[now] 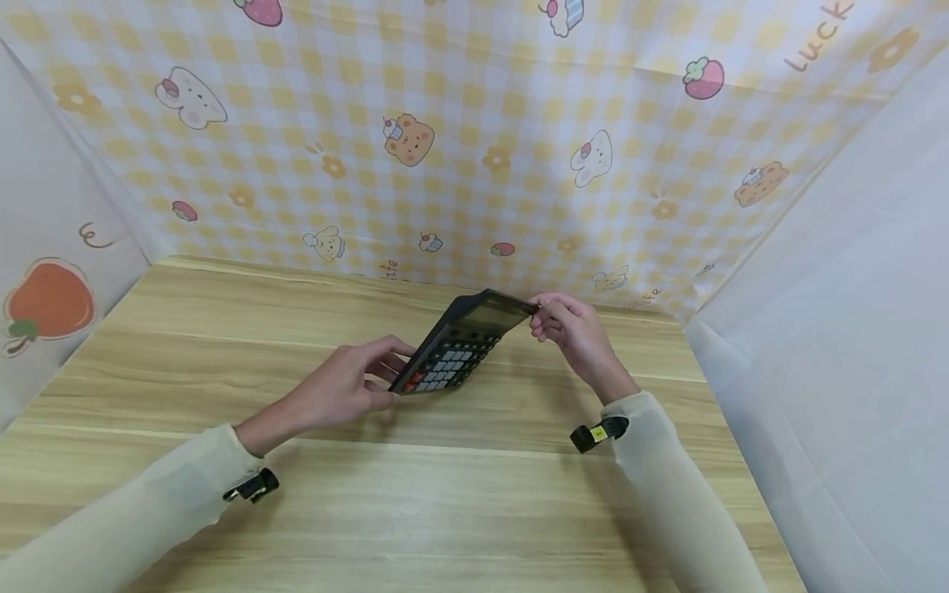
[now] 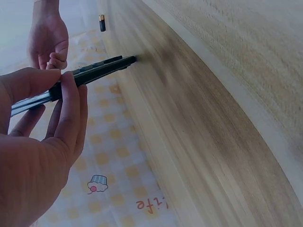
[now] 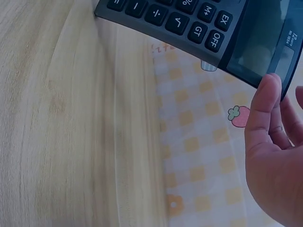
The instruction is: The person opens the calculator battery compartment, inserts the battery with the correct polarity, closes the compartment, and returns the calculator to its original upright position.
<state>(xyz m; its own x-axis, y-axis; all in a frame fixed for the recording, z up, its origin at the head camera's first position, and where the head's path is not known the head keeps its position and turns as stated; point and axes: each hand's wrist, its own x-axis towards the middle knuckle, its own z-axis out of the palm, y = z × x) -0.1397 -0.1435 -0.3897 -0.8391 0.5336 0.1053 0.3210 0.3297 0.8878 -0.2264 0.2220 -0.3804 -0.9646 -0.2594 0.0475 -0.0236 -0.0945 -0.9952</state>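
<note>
A black calculator [image 1: 460, 342] with grey and orange keys is held tilted above the wooden table, its display end raised toward the right. My left hand [image 1: 348, 379] grips the lower left edge, thumb on one side and fingers on the other. In the left wrist view the calculator [image 2: 90, 73] appears edge-on between the thumb and fingers of that hand [image 2: 42, 132]. My right hand [image 1: 571, 333] pinches a corner beside the display. The right wrist view shows that hand [image 3: 274, 137] with its thumb on the calculator [image 3: 189, 23] by the screen; part of the keypad is cut off.
The wooden table [image 1: 445, 511] lies under both hands. Behind it rises a yellow checked cloth [image 1: 474, 123] with cartoon prints, and white cloth walls [image 1: 838, 288] stand at the sides. Black devices [image 1: 596, 434] are strapped at both wrists over pale sleeves.
</note>
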